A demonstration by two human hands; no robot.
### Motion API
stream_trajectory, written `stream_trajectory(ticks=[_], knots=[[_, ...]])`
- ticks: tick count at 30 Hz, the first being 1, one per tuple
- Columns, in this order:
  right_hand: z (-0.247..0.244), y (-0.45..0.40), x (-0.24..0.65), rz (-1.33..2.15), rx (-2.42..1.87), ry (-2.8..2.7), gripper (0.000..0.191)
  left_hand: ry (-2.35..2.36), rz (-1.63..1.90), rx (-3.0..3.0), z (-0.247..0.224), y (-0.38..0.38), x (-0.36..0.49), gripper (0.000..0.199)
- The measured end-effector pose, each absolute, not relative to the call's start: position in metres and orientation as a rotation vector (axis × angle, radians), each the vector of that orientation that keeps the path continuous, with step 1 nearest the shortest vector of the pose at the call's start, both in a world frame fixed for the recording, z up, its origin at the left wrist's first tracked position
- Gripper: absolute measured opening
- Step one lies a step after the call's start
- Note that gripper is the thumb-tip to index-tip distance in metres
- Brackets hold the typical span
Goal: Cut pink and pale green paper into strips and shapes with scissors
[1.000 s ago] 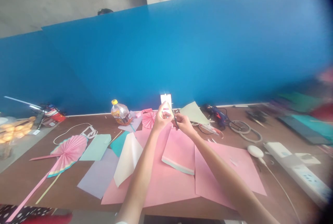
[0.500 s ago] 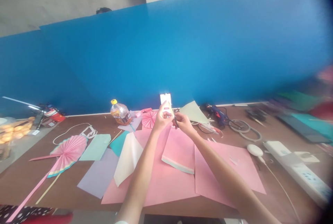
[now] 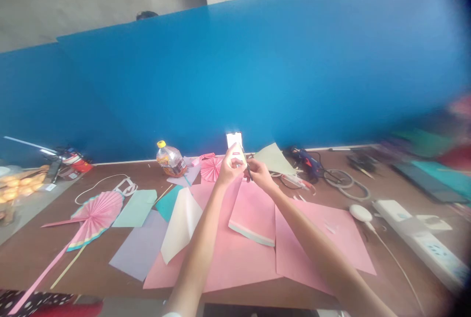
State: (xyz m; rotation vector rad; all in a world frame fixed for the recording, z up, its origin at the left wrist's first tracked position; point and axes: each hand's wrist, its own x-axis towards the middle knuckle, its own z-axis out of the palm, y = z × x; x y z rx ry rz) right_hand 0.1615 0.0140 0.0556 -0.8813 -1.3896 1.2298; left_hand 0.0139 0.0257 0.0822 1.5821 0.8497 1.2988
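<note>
My left hand (image 3: 230, 170) is raised over the middle of the desk, thumb and fingers pinched on something pale and thin that I cannot make out clearly. Close beside it, my right hand (image 3: 258, 171) has its fingers closed round a slim dark object (image 3: 249, 171), too small to name. Behind the hands a lit phone (image 3: 234, 138) leans on the blue partition. Beneath the arms lie large pink sheets (image 3: 235, 263) and a pink piece with a pale edge (image 3: 253, 211). A white folded sheet (image 3: 180, 224) rests by my left forearm.
At left are a pleated pink fan (image 3: 101, 214), mint paper (image 3: 136, 208), lilac paper (image 3: 142, 246) and a yellow-capped bottle (image 3: 171, 161). A blue tool (image 3: 308, 162), cables and a white power strip (image 3: 419, 238) lie right. A blue partition (image 3: 235, 71) stands behind.
</note>
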Motion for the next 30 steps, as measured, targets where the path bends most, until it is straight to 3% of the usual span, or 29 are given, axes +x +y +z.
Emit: stream_trajectory(ticks=[18, 23, 30], knots=[[0.062, 0.017, 0.166, 1.232, -0.983, -1.171, 0.042, 0.794, 1.420, 1.446, 0.085, 0.032, -0.003, 0.089], [0.066, 0.015, 0.167, 1.230, -0.879, -1.180, 0.051, 0.797, 1.402, 1.421, 0.085, 0.033, -0.004, 0.089], [0.061, 0.015, 0.165, 1.270, -0.833, -1.195, 0.045, 0.812, 1.380, 1.504, 0.082, 0.034, -0.003, 0.088]])
